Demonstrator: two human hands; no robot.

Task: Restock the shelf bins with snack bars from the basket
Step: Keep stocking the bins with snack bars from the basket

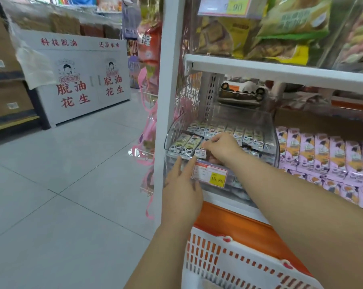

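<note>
Reaching into the clear bin [270,130] on the lower shelf, your right hand [222,147] has its fingers curled down and its thumb and fingertips closed on the top end of one of the snack bars [184,143] in the front row. That row lies flat against the bin's front wall, two more bars just to the left of the one you pinch. A second row stands behind it, packed side by side across the back.

Your left hand [181,188] is below and to the left, fingers straight and loosely spread, holding nothing. Its fingertips touch the bin's front wall, just beside the price label [209,176] with the yellow patch.

The basket [228,265], white with orange slots, sits low under your forearms, against the orange base of the shelving. You cannot tell from here what is left inside it.

Pink-wrapped bars [322,155] fill the neighbouring section to the right. Across the tiled floor [61,184] stands a white cabinet [82,80] with red lettering.
</note>
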